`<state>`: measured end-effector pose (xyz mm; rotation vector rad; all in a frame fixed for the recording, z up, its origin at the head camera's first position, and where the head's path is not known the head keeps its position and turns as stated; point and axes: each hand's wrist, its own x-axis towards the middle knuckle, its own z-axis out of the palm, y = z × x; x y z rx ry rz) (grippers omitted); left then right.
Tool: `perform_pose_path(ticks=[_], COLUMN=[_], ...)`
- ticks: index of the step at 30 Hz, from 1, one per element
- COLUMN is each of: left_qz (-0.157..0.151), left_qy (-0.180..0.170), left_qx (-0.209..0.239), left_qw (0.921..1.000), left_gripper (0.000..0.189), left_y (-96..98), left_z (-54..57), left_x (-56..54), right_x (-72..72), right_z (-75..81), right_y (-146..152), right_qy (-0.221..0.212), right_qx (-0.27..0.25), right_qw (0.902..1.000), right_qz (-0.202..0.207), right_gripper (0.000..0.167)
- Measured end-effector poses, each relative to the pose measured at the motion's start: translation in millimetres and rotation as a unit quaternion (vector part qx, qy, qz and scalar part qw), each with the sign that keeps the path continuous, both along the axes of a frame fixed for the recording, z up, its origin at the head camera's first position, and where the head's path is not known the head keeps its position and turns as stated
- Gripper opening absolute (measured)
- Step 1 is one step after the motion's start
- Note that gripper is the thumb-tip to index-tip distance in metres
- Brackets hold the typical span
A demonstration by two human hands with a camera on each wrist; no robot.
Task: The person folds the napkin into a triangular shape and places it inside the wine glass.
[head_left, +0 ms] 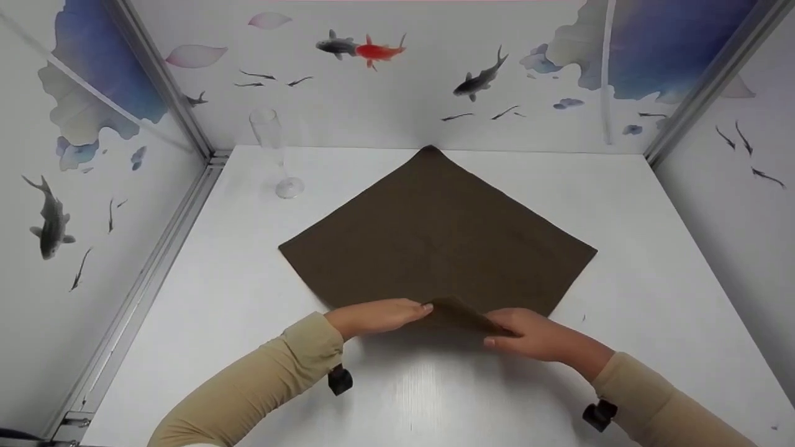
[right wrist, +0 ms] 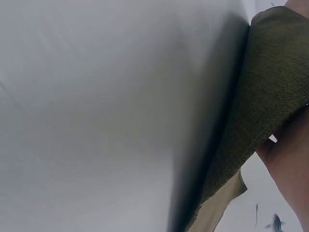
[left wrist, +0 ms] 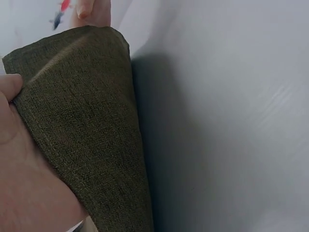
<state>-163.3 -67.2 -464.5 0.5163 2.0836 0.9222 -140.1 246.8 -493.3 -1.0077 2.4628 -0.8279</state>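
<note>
Head view: upright glass (head_left: 278, 152) on table (head_left: 627, 236), apart from brown cloth (head_left: 435, 230).

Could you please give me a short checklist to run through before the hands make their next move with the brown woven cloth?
1. Left hand pinching the brown woven cloth: ok, at its raised near part.
2. Right hand pinching it too: ok, opposite the left.
3. Near part flat on the white table: not ok, it is lifted.
4. Champagne flute standing apart from the cloth: ok, at the back left.
5. Far corner free of the back wall: cannot tell, it reaches the table's rear edge.
</note>
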Motion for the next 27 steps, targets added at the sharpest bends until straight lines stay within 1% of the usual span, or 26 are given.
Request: perform_pose_path(ticks=[5,8,10,14,18,20,22,25,27], left_qz=[0.004,0.0,-0.002,0.001,0.009,0.015,0.017,0.018,0.018], left_qy=[-0.002,-0.006,-0.004,0.001,0.008,0.007,0.005,0.004,0.005], left_qx=[0.003,0.013,0.02,0.025,0.026,0.025,0.025,0.024,0.027], left_qw=[1.0,0.9999,0.9998,0.9997,0.9996,0.9995,0.9995,0.9995,0.9995], left_gripper=[0.073,0.073,0.073,0.07,0.071,0.072,0.072,0.074,0.074], left_y=[-1.2,-2.1,-3.0,-5.3,-6.4,-7.0,-7.6,-7.6,-6.9], left_z=[9.1,14.3,18.3,25.3,31.3,35.6,40.3,45.6,48.5], left_x=[1.1,1.9,2.4,4.2,2.3,0.6,-0.9,-3.2,-4.3], right_x=[1.2,1.7,1.0,0.6,0.3,0.1,0.1,1.1,2.2], right_z=[7.5,14.7,20.7,31.6,43.7,49.9,56.0,63.9,67.8], right_y=[-1.5,-3.3,-4.5,-6.2,-8.5,-8.9,-9.1,-8.4,-8.2], right_qy=[-0.018,-0.029,-0.027,-0.004,0.037,0.056,0.075,0.099,0.109], right_qx=[-0.035,-0.043,-0.043,-0.047,-0.056,-0.056,-0.056,-0.061,-0.071], right_qw=[0.9992,0.9987,0.9987,0.9989,0.9977,0.9967,0.9954,0.9929,0.9909], right_qz=[0.001,-0.003,-0.002,-0.005,-0.012,-0.016,-0.017,-0.027,-0.037], right_gripper=[0.025,0.029,0.033,0.034,0.036,0.034,0.024,0.004,0.021])
